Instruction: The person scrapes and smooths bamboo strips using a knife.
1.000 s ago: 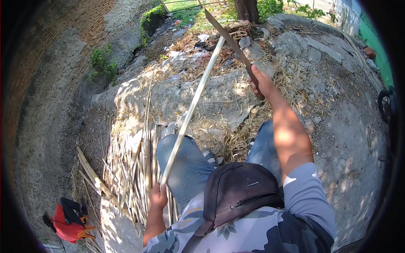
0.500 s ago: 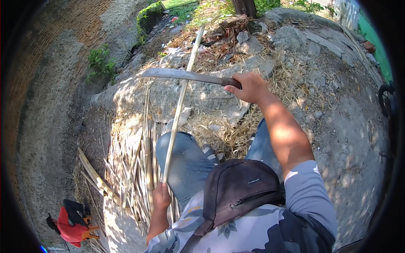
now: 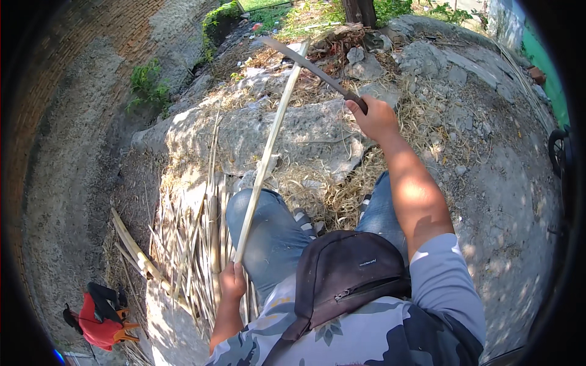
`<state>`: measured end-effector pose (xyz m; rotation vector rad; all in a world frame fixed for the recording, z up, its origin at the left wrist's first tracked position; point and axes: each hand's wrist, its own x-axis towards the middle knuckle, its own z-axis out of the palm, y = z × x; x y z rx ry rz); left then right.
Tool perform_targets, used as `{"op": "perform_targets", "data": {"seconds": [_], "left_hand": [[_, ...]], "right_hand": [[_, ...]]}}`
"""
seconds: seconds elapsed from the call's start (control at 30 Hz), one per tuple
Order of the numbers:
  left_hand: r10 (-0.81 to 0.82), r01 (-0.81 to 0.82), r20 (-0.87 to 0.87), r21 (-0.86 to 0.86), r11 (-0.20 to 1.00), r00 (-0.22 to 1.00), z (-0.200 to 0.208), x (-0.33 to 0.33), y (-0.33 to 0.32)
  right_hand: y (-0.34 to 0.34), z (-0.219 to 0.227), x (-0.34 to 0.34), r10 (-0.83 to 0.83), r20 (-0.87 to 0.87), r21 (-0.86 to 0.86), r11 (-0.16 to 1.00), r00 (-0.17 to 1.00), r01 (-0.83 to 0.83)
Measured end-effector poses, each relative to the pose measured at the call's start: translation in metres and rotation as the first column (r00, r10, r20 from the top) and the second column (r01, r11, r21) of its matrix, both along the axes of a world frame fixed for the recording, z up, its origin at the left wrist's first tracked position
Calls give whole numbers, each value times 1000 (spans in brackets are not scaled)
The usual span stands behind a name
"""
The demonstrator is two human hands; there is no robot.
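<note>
My left hand is closed around the lower end of a long pale strip of split bamboo. The strip slants up and away across my left thigh. In my right hand is a machete, gripped by its dark handle, arm stretched forward. Its blade crosses the strip near the far end, with the tip pointing up and left. Whether the edge bites into the strip or only lies against it, I cannot tell. Beside my left leg lies a heap of cut bamboo strips.
A black bag hangs on my front. Curled shavings cover the ground between my feet. Ahead are a concrete slab, stones and a tree trunk. A red and black item on an orange stool stands lower left.
The machete has slid forward along the strip toward its far end, its tip swinging upward. My right arm has shifted slightly right. My left hand keeps its hold.
</note>
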<state>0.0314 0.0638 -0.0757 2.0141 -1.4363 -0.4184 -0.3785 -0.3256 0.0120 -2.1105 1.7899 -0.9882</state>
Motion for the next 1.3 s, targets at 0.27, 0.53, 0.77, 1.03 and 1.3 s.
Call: {"op": "perform_targets", "data": {"seconds": [0.27, 0.53, 0.77, 1.03, 1.3], "left_hand": [[40, -51, 98, 111, 993, 994, 1, 11, 2], [38, -39, 6, 90, 995, 999, -9, 5, 4], [12, -12, -17, 47, 999, 1000, -20, 8, 7], [54, -55, 14, 105, 993, 998, -21, 7, 5], [30, -26, -50, 69, 997, 998, -18, 5, 3]], "right_hand": [[-5, -3, -15, -85, 141, 227, 973, 986, 51], [4, 9, -9, 12, 38, 133, 991, 999, -17], [8, 9, -4, 106, -116, -19, 994, 988, -109], [8, 5, -2, 76, -94, 2, 997, 993, -76], [4, 0, 1, 79, -43, 10, 997, 996, -79]]}}
